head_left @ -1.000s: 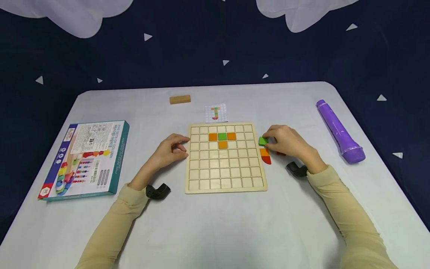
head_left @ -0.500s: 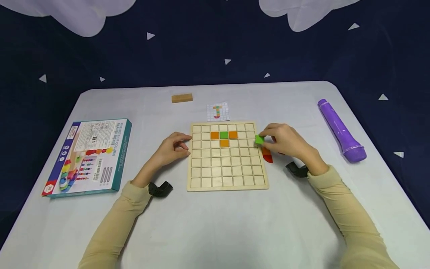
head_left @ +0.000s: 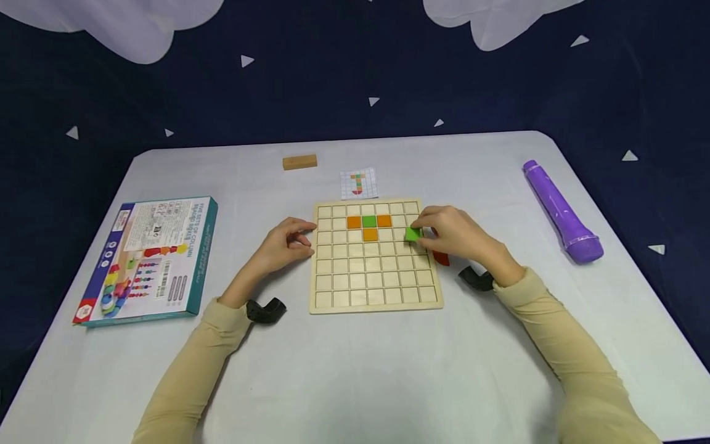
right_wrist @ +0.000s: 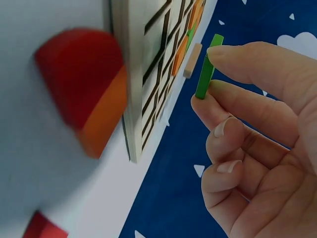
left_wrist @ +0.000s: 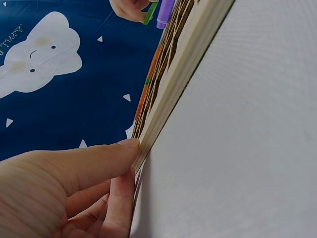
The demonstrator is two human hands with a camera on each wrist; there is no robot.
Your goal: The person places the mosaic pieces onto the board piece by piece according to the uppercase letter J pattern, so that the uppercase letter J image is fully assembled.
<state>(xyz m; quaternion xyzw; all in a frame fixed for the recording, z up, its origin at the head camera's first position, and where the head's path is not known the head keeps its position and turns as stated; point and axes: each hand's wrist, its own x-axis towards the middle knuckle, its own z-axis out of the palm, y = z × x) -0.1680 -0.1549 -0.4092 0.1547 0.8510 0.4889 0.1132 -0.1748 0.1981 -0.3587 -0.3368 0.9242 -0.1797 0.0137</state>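
My right hand (head_left: 457, 234) pinches a small green square tile (head_left: 412, 234) between thumb and fingertips, over the right side of the wooden grid board (head_left: 357, 282). In the right wrist view the tile (right_wrist: 209, 67) stands edge-on in the fingers. My left hand (head_left: 283, 248) touches the board's left edge with thumb and index fingertips. On the board, a green tile (head_left: 368, 221) lies between two orange ones, with a third orange tile (head_left: 370, 234) below it. Beside the board's right edge, a red curved piece (right_wrist: 79, 74) lies against an orange tile (right_wrist: 104, 111).
Behind the board lies a pattern card (head_left: 358, 183) with a J-like figure, and a wooden block (head_left: 299, 162). A boxed toy set (head_left: 152, 259) is at left, a purple microphone (head_left: 563, 213) at right. Another red piece (right_wrist: 44, 229) shows in the right wrist view.
My right hand has moved left, bringing the green tile from beside the board to over its right-hand columns. The left hand stays at the board's left edge.
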